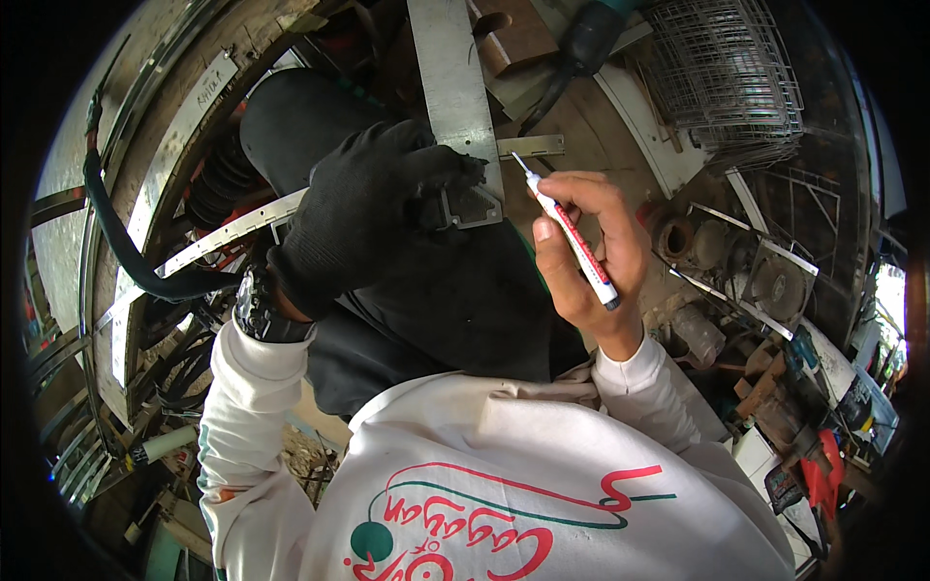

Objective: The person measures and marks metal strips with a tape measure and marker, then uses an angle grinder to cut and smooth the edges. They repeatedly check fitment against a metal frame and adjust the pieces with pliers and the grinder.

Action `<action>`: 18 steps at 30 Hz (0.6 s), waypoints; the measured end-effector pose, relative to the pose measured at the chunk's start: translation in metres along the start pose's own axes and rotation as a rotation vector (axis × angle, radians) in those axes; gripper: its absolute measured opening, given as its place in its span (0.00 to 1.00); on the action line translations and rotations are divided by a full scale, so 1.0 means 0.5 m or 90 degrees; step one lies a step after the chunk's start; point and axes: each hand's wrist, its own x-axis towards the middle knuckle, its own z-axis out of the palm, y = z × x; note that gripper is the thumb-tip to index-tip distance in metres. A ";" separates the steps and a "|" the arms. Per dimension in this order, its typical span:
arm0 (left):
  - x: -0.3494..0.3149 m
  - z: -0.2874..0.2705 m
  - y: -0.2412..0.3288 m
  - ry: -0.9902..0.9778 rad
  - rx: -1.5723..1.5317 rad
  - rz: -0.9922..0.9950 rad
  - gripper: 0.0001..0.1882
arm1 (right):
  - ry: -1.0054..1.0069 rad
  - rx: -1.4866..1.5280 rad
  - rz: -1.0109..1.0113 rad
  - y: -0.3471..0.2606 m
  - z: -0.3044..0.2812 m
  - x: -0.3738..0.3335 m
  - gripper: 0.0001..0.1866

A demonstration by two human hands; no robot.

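Note:
My left hand point(378, 198), in a black glove, is closed around the lower part of a flat silver metal bar point(450, 77) that runs away from me. A small open-sided metal end point(472, 208) shows below its fingers; I cannot tell if it belongs to the bar. A narrow metal strip with holes point(237, 229) reaches the glove from the left, and a similar strip end point(542, 145) sticks out to the right of the bar. My bare right hand point(596, 252) pinches a white and red marker pen point(572, 232), its thin tip pointing up-left, close to that strip end.
Wire mesh racks point(722, 77) stand at the far right. A dark power tool with a cable point(591, 39) lies at the top, near a wooden block point(513, 39). Metal parts and scrap point(775, 281) crowd the right; long metal strips point(174, 194) and a black hose point(116, 232) fill the left.

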 end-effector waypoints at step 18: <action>-0.009 0.006 0.001 -0.009 -0.022 0.008 0.25 | -0.076 -0.030 0.038 -0.016 -0.013 -0.032 0.16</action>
